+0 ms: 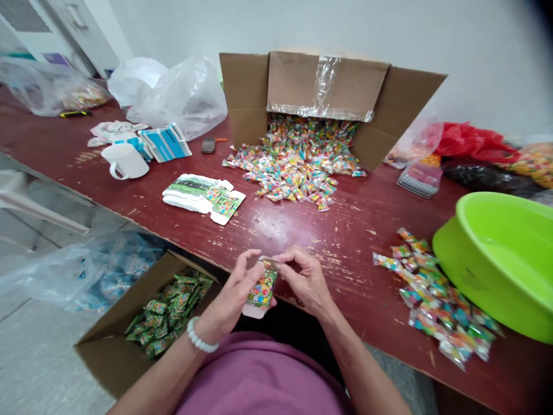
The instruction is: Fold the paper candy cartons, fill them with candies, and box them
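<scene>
A small printed carton [261,288] with a colourful candy pattern is held in front of my body at the table's near edge. My left hand [242,282] is wrapped round its left side, the thumb along its face. At the top end, my right hand [305,276] pinches a flap of the carton between thumb and fingers. A pale flap sticks out at the carton's lower end. Beyond my hands lies a stack of flattened cartons [203,196] with green printing. Farther back, many small wrapped candy packets [298,167] spill from a cardboard box [328,86] lying on its side.
On the right, more candy packets [440,300] lie beside a lime-green basin [496,276]. A white mug [125,161] and blue-white cartons [166,143] stand at left. Below the edge, an open box [108,346] holds green packets [168,314]. Plastic bags [181,95] sit behind.
</scene>
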### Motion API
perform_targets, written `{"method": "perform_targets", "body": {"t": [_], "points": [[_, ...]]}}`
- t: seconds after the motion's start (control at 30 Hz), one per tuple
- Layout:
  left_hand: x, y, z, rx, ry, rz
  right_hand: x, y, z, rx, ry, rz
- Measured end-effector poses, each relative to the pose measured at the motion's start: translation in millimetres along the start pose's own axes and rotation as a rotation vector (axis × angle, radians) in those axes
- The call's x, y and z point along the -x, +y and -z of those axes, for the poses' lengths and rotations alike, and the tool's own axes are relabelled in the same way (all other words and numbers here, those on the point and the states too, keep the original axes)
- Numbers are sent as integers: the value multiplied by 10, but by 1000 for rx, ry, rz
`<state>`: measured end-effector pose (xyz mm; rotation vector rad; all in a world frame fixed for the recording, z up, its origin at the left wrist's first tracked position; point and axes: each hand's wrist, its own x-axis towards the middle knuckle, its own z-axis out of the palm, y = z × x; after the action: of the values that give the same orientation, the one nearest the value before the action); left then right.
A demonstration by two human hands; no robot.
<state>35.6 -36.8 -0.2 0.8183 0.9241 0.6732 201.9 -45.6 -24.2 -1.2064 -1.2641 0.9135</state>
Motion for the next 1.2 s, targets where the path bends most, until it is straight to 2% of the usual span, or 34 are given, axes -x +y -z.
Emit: {"method": "perform_targets", "body": {"t": [0.07, 0.13, 0.23, 0.4, 0.57, 0.63, 0.77, 0.87, 0.93, 1.07, 1.13, 1.2], "points": [[-27, 23, -10, 71, -48, 121, 25, 8, -4, 44, -40, 39], [-55, 34, -29, 103, -35, 154, 35, -8, 6, 87, -105, 55], [-95, 13, -59, 45, 24, 102, 28, -53, 20, 64, -154, 0], [-145, -76, -75, -31, 48, -34, -9, -89, -9, -26, -115, -131], [-160, -97, -51, -60, -8, 19, -51, -50, -45, -265, -132, -313], [-166, -90, -30, -95, -8, 6, -62, -39, -61, -290, -127, -330], [-181, -75, 8, -175, -2, -21, -77, -61, -82, -256, -71, -296], [-179, -59, 16, -173, -8, -16, -78, -103, -51, -213, -82, -276], [-173, -47, 15, -134, -14, -11, -62, -143, -9, -149, -143, -177], [-179, -36, 10, -64, -6, 40, 25, -215, 40, 51, -285, 143], [-195, -26, 4, -24, -4, 73, 42, -195, 52, 190, -283, 218], [-214, 4, -5, 33, -7, 90, -37, -108, 111, 276, -286, 217]]}}
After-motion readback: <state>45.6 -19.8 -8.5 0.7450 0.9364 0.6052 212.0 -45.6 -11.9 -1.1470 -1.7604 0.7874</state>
